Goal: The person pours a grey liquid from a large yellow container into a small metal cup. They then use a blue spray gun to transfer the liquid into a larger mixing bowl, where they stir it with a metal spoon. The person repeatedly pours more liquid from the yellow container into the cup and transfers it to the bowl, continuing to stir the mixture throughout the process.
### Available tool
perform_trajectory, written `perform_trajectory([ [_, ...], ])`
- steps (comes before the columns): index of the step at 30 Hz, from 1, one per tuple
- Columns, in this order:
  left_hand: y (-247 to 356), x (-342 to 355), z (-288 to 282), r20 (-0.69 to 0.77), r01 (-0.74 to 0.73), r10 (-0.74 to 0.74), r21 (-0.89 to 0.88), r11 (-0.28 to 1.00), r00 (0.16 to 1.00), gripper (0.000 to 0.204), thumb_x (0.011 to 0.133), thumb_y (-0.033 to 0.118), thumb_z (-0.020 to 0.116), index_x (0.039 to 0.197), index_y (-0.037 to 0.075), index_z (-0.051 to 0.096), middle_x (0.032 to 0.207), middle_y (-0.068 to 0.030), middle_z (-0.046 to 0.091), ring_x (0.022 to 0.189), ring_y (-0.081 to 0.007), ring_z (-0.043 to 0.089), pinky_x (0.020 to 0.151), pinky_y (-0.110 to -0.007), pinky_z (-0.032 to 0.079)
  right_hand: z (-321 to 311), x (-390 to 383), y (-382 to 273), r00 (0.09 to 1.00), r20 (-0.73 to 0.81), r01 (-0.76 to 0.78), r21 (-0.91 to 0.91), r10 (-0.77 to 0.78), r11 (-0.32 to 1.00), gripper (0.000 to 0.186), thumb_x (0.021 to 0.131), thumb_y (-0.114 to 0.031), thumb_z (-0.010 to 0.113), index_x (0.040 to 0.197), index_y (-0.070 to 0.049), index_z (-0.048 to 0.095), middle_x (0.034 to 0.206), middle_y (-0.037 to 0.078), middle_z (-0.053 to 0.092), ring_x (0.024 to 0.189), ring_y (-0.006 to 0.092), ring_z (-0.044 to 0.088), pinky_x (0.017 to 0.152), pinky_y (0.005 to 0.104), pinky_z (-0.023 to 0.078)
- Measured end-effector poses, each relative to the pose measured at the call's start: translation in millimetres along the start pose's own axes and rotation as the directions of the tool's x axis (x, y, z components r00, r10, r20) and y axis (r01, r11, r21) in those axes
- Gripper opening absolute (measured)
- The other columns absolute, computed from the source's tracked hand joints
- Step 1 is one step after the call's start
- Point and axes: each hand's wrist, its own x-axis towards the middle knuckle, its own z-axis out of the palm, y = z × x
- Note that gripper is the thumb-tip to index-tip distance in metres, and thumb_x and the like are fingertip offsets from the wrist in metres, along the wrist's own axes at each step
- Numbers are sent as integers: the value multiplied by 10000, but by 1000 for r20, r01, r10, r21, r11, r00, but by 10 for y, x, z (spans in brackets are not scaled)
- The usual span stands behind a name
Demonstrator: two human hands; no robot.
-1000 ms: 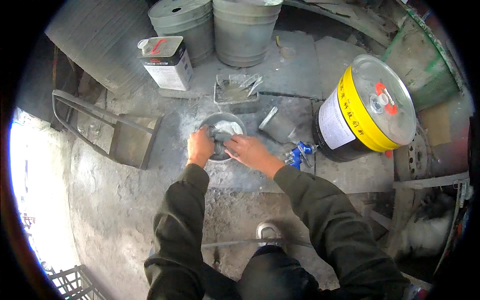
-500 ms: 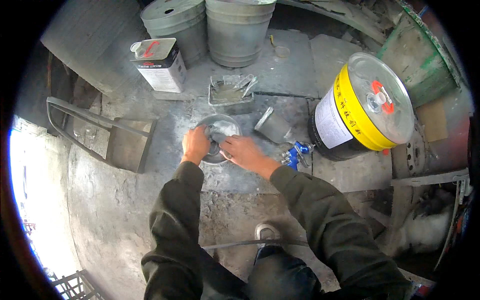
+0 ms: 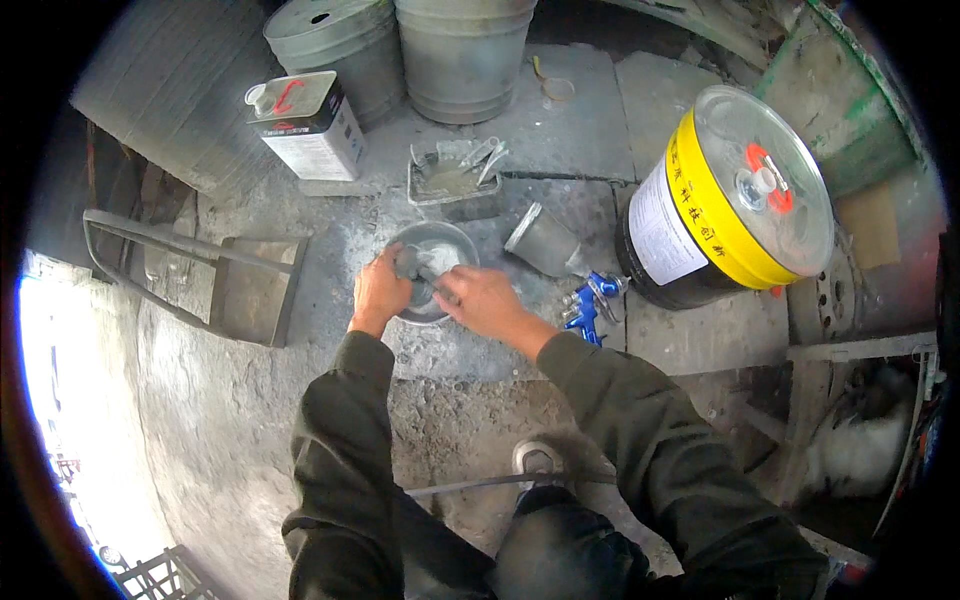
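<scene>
A grey metal bowl [image 3: 452,238] with pale material inside sits on a dusty slab below the middle of my view. My left hand [image 3: 382,288] is at the bowl's left side, fingers closed on a small dark grey part [image 3: 410,264]. My right hand [image 3: 480,298] reaches in from the right, closed on a grey piece over the bowl, its exact shape unclear. A blue spray gun [image 3: 590,305] lies right of my right hand, beside a grey cup [image 3: 543,240] lying tilted. Behind the bowl is a dirty rectangular tray [image 3: 425,195] holding several tools.
A rectangular metal can [image 3: 310,150] stands behind left, before two grey drums [image 3: 460,70]. A large yellow-banded drum [image 3: 655,235] stands at the right. A bent metal frame [image 3: 150,225] with a plate lies at the left. A green bin [image 3: 840,120] is at the back right.
The view has shifted, so the surroundings sit slightly further left. Both hands remain at the bowl, with small shifts of the fingers and the grey pieces in them.
</scene>
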Motion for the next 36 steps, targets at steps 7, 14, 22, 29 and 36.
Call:
perform_trajectory([
  [7, 84, -104, 173, -190, -147, 117, -155, 977, 975, 715, 691, 42, 675, 1368, 138, 463, 1116, -252, 631, 1035, -447, 607, 861, -490, 499, -9, 36, 58, 977, -91, -174, 181, 193, 968, 237, 864, -279, 658, 949, -61, 690, 862, 151, 684, 825, 344, 664, 653, 470, 510],
  [14, -142, 40, 47, -150, -78, 83, 38, 996, 985, 532, 741, 69, 652, 1249, 41, 498, 947, -210, 677, 917, -412, 653, 815, -497, 510, 9, 3, -68, 992, -39, -120, 84, 124, 989, 230, 854, -256, 681, 954, -49, 690, 820, 149, 700, 751, 310, 677, 659, 420, 507],
  [22, -79, -69, 238, -233, -380, 345, -122, 917, 909, 672, 737, 89, 674, 1347, 43, 396, 1242, -282, 554, 1053, -460, 594, 862, -508, 501, -15, 47, -113, 953, -120, -251, 209, 279, 945, 234, 876, -271, 643, 934, -49, 688, 922, 185, 695, 842, 345, 668, 668, 460, 528],
  [29, -91, -68, 82, -247, -129, 94, -130, 983, 964, 443, 747, 110, 664, 1174, 31, 577, 801, -194, 669, 814, -393, 667, 758, -477, 524, 95, -20, -67, 974, -59, -209, 133, 218, 969, 242, 878, -274, 642, 942, -42, 672, 906, 170, 690, 830, 351, 663, 634, 469, 519],
  [36, -59, -84, 265, -175, -214, 200, -66, 975, 964, 599, 757, 93, 677, 1314, 42, 466, 1276, -263, 545, 1108, -418, 580, 898, -476, 490, 91, -26, -89, 987, -128, -96, 22, 98, 995, 227, 875, -266, 642, 963, -57, 656, 881, 147, 676, 806, 346, 658, 609, 466, 511],
])
